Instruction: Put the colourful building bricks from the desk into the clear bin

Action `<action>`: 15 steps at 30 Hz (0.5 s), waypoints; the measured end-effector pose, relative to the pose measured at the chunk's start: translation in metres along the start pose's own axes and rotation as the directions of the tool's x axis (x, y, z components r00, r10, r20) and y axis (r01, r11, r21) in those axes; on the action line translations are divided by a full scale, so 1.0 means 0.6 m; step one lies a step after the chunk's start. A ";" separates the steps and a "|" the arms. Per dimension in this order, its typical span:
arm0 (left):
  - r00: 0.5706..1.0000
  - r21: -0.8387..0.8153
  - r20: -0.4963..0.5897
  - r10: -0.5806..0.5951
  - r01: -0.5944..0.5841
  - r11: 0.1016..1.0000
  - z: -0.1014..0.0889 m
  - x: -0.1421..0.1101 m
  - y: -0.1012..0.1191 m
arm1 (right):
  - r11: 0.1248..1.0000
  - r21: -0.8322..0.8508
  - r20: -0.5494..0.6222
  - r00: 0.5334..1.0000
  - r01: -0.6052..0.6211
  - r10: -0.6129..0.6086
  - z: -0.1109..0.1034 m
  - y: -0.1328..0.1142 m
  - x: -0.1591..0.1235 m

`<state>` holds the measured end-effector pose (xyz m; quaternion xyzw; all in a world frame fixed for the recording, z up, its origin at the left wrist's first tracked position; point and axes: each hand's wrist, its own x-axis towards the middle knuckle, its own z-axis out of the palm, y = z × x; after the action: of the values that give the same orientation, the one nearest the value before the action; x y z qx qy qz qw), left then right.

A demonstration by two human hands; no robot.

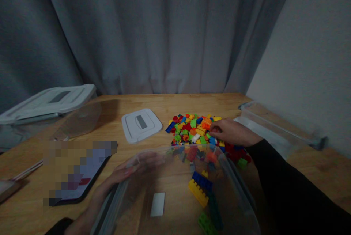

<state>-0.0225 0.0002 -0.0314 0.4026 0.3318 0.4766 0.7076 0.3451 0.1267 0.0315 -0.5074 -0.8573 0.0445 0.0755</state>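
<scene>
My left hand [133, 169] is wrapped around the far left corner of a clear plastic bin [238, 187]. Its fingers lie stretched along the far wall and show through the plastic. A blue toy brick [202, 181], a yellow one [197, 193], a dark green piece [215, 211] and a bright green brick [206, 224] lie inside the bin. Beyond it, my right hand [223, 131] reaches into a pile of mixed coloured toy bricks [186, 129]. The fingers there are curled together beside an orange brick [206, 122]; whatever they pinch is hidden.
A white lid [142, 125] lies left of the pile. Further left stands a lidded clear box [74, 121], with a partly blurred tablet [90, 176] nearer me. Another clear container [274, 129] is at the right by the wall. A grey curtain [164, 34] hangs behind the wooden table [170, 99].
</scene>
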 end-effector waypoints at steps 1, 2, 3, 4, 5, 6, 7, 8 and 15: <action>1.000 -0.026 0.007 -0.003 0.003 1.000 -0.001 0.001 -0.001 | 1.000 -0.006 0.009 1.000 -0.005 0.005 0.002 -0.001 0.000; 1.000 -0.046 0.004 0.005 -0.004 0.999 -0.003 0.001 -0.001 | 1.000 -0.014 0.013 1.000 -0.012 0.012 0.003 -0.002 0.001; 1.000 -0.046 0.000 0.011 -0.011 0.999 -0.005 0.001 -0.002 | 1.000 -0.024 0.014 1.000 -0.017 0.018 0.005 -0.003 0.001; 1.000 -0.032 0.002 0.009 -0.009 0.999 -0.009 0.002 -0.003 | 0.999 -0.033 0.019 1.000 -0.021 0.022 0.006 -0.004 0.002; 1.000 -0.018 0.002 0.002 -0.002 1.000 -0.012 0.002 -0.004 | 0.999 -0.040 0.025 0.999 -0.024 0.025 0.008 -0.006 0.002; 1.000 -0.009 0.004 0.000 0.000 1.000 -0.015 0.002 -0.004 | 0.999 -0.045 0.035 0.999 -0.027 0.029 0.009 -0.007 0.003; 1.000 -0.006 0.011 0.001 -0.001 1.000 -0.017 0.002 -0.004 | 0.998 -0.050 0.045 0.998 -0.031 0.034 0.010 -0.008 0.004; 1.000 -0.002 0.025 0.006 -0.006 1.000 -0.017 0.002 -0.004 | 0.998 -0.055 0.056 0.998 -0.035 0.038 0.012 -0.008 0.004; 0.999 0.084 0.034 -0.003 0.000 0.996 0.000 0.003 0.008 | 0.994 -0.092 0.067 0.996 -0.057 0.063 0.018 -0.008 0.006</action>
<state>-0.0236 0.0029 -0.0273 0.4398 0.3396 0.4546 0.6961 0.3374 0.1276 0.0222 -0.5339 -0.8449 0.0259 0.0212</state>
